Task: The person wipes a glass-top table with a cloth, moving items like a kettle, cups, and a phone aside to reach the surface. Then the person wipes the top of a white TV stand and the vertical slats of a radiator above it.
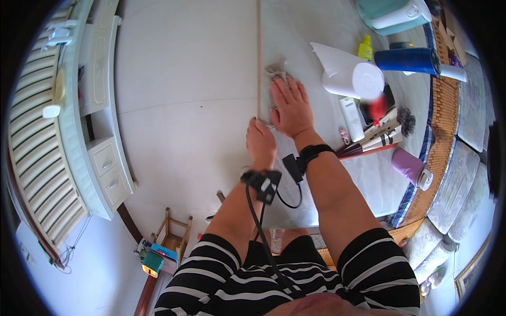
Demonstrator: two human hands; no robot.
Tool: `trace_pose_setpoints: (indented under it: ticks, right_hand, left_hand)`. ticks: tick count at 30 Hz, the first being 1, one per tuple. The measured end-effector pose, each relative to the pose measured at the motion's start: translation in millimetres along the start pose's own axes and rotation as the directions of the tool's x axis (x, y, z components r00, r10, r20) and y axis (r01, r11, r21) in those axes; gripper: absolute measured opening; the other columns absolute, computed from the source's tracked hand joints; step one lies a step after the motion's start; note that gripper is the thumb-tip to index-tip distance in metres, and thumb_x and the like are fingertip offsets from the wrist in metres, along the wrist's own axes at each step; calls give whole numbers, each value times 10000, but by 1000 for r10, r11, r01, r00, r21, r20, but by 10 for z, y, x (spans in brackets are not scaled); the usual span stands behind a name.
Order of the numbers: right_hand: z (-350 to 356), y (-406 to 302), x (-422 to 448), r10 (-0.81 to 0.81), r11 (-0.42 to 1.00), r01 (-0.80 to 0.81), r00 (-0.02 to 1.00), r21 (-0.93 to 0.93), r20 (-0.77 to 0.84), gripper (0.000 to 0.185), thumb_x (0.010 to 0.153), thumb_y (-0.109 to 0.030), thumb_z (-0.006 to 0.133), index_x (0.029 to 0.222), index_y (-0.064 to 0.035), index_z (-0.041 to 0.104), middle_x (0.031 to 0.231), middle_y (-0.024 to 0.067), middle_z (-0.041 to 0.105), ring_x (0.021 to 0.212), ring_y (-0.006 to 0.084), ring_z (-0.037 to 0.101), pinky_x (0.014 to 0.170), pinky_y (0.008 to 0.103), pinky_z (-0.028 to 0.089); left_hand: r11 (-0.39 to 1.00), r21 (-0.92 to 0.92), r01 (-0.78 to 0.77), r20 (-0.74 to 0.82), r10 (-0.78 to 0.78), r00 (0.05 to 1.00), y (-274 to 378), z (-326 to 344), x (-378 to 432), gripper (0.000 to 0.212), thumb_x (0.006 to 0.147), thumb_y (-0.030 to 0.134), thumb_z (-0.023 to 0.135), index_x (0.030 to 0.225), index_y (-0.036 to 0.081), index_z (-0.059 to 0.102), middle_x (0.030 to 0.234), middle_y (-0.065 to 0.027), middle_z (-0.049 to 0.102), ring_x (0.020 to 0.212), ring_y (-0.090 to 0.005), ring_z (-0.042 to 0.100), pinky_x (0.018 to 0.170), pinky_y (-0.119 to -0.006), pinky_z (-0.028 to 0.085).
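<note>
My right hand lies flat, palm down, near the left edge of a grey marble-patterned tabletop. Beneath its fingers is a crumpled, soiled wipe, pressed to the surface and poking out beyond the fingertips. A pale bit of it also seems to show by the thumb. Right beside it, my left hand is cupped at the table's edge, fingers curled; whether anything lies in its palm is hidden. Both wrists wear black straps with cabled modules.
Along the table's right stand a paper towel roll, a yellow-green bottle, a blue cylinder, a teal pitcher, a white remote, folding fans and a purple tumbler. A wooden stool stands on the floor, lower left.
</note>
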State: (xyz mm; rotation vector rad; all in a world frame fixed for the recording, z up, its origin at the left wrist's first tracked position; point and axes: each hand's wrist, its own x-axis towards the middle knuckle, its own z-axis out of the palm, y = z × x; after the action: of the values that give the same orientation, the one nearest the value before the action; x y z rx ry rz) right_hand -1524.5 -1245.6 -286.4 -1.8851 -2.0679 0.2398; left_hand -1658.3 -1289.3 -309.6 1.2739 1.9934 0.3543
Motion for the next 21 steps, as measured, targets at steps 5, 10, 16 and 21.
trace_pose_setpoints:
  ticks: [5, 10, 16, 21]
  right_hand:
    - [-20, 18, 26, 24, 1000, -25, 999, 16, 47, 655, 851, -291, 629, 1449, -62, 492, 1529, 90, 449, 1457, 340, 357, 1220, 529, 245]
    - [-40, -7, 26, 60, 997, -62, 998, 46, 30, 646, 864, -296, 621, 1451, -60, 486, 1528, 86, 439, 1449, 340, 364, 1223, 522, 241]
    - [-44, 21, 35, 63, 994, -65, 998, 84, 30, 669, 845, -303, 635, 1450, -59, 487, 1536, 85, 429, 1440, 341, 368, 1221, 522, 243]
    - [-41, -5, 42, 188, 979, -185, 982, 89, -28, 720, 799, -326, 668, 1441, -53, 493, 1534, 91, 433, 1443, 343, 362, 1220, 525, 245]
  left_hand:
    - [942, 154, 299, -40, -297, 954, 416, 59, 134, 571, 1048, 486, 244, 1109, 107, 667, 997, -210, 725, 911, -485, 660, 807, -578, 515]
    - [969, 91, 230, -84, -223, 971, 448, 5, 75, 578, 1047, 489, 253, 1085, 90, 670, 994, -205, 725, 919, -469, 664, 788, -573, 513]
    - [955, 190, 228, -57, -221, 974, 442, 40, 91, 571, 1051, 481, 250, 1073, 89, 666, 995, -216, 720, 929, -480, 655, 783, -573, 513]
    - [945, 272, 181, -6, -186, 982, 475, 21, 94, 556, 1054, 474, 252, 1072, 76, 639, 1001, -240, 709, 926, -500, 642, 790, -597, 497]
